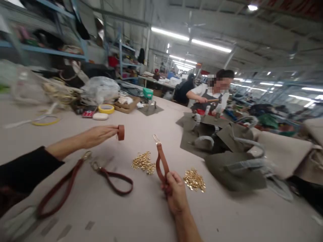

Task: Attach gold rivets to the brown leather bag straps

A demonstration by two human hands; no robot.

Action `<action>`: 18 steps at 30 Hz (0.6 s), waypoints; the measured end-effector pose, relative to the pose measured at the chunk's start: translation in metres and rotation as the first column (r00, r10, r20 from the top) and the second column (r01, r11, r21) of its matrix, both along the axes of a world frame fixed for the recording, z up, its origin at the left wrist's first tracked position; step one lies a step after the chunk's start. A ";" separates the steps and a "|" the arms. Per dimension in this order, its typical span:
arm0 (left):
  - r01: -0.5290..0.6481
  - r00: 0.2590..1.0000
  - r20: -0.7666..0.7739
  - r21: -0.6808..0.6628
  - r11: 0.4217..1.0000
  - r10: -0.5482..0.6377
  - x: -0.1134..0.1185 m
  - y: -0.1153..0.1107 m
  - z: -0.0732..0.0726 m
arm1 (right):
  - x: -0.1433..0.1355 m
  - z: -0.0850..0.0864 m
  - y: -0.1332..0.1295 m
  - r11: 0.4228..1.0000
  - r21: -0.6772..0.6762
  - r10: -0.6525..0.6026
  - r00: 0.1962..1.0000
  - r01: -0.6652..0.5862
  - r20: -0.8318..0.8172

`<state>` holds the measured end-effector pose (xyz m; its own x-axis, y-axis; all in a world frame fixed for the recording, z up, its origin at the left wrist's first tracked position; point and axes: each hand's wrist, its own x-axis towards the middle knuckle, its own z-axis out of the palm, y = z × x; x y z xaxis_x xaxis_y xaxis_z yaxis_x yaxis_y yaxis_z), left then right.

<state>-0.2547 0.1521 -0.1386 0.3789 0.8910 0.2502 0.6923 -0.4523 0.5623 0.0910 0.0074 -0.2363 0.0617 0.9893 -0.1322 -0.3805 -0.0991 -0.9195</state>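
Note:
My right hand (174, 191) is closed on a light brown leather strap (163, 161), folded into a loop with a gold clasp at its upper end. My left hand (99, 136), fingers close together, grips a small brown leather piece (121, 132) at the fingertips, above the table. Gold metal pieces lie in one pile (143, 162) left of the strap and another pile (194, 179) right of my right hand. Two dark reddish-brown straps with metal clasps, one longer (62, 191) and one shorter (118, 183), rest on the table below my left hand.
Dark olive bags (234, 168) with wrapped handles cover the table's right side. Yellow tape (106, 108), a white case (100, 116), a cardboard box (127, 106) and plastic bags (101, 88) sit at the back left. A person (214, 92) holding a tool is across the table.

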 end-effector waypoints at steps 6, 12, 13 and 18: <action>0.180 0.959 -0.210 -0.065 0.982 -0.190 -0.015 -0.133 -0.005 | 0.008 0.009 -0.003 0.999 0.003 0.038 0.993 -0.038 -0.115; 0.122 0.990 -0.084 0.092 0.988 -0.114 0.028 -0.192 -0.020 | 0.006 0.007 -0.005 0.999 0.036 0.042 0.993 -0.038 -0.108; 0.143 0.985 -0.107 0.100 0.985 -0.133 0.039 -0.194 -0.021 | 0.005 0.007 -0.005 0.998 0.038 0.049 0.993 -0.046 -0.104; 0.198 0.930 -0.336 0.109 0.974 -0.151 0.086 -0.193 -0.029 | 0.011 0.011 -0.010 0.995 0.080 0.069 0.993 -0.061 -0.101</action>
